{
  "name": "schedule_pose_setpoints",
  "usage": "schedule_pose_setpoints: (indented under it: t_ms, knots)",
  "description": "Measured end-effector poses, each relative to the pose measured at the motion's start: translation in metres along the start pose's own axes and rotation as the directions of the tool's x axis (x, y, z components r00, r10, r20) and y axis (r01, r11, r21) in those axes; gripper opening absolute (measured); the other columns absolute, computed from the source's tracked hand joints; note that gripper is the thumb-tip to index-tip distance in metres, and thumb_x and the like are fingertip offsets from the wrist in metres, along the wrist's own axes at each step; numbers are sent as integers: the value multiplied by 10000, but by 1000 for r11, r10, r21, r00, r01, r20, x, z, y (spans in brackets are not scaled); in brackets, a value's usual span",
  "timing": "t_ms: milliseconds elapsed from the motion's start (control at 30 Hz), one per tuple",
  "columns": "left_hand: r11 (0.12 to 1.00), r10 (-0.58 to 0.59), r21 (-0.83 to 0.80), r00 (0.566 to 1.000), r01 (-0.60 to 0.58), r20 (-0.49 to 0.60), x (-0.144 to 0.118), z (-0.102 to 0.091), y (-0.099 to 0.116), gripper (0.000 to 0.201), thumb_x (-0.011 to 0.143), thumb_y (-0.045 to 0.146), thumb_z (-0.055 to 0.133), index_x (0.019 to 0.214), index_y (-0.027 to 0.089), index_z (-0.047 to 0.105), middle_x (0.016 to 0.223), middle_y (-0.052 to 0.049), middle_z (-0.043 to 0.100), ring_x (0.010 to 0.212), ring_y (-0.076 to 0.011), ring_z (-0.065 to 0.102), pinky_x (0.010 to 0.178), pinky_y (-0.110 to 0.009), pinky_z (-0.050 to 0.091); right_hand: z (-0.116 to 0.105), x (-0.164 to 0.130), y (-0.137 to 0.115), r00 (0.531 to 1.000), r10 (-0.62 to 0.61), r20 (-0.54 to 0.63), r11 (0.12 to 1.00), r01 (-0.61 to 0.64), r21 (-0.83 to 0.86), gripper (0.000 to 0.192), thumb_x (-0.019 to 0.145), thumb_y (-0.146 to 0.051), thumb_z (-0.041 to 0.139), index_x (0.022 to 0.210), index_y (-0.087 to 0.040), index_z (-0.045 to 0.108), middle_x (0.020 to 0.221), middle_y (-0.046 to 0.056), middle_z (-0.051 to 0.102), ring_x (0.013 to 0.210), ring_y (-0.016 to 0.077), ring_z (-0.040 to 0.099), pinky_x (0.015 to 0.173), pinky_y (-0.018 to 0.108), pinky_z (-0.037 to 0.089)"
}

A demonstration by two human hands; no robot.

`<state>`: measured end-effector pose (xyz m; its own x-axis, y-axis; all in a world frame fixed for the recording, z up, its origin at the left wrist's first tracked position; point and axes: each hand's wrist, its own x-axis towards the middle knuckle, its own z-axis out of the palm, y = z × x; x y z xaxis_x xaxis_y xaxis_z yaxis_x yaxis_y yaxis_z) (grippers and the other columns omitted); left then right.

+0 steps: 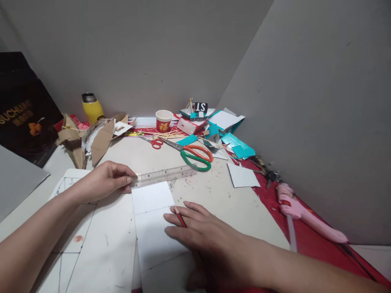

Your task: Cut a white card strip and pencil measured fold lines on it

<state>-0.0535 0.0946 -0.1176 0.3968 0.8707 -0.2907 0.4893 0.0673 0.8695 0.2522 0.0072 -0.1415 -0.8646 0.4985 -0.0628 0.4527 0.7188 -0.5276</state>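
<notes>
My left hand (113,179) pinches the near-left end of a clear plastic ruler (166,174) between thumb and fingers. The ruler lies just beyond the top edge of a white card strip (154,199), which has pencil lines drawn across it. My right hand (198,228) rests on the strip's right side, fingers stretched forward. A red and black pencil (180,217) is held between those fingers, its point toward the far side. Under my left forearm lies a larger white sheet (106,240) with black lines and a reddish spot.
Orange-and-green-handled scissors (197,156) and small red scissors (157,143) lie ahead. Behind are a paper cup (164,121), a yellow bottle (93,109), cardboard scraps (102,140) and teal pieces (238,145). A pink glue gun (305,215) lies right, against the wall.
</notes>
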Motion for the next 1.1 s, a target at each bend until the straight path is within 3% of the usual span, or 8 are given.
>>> schedule_pose_setpoints:
  t_ms: [900,1100]
  knots:
    - [999,28,39,1000,-29,13,-1,0,2,149,856,291,613,882,182,711,707,-2,725,667,-133,657,675,-245,504,3,-1,3,999,-13,-40,1000,13,16,788,760,-524,737,1427,-219,450,1481,156,465,1402,349,356,1154,551,194]
    - [997,39,72,999,-39,-1,-1,-1,0,186,854,336,624,897,180,716,685,-11,725,655,-138,643,650,-240,494,-3,2,-1,999,32,43,999,-33,16,739,785,-527,705,1405,-196,475,1481,164,463,1408,365,340,1142,586,196]
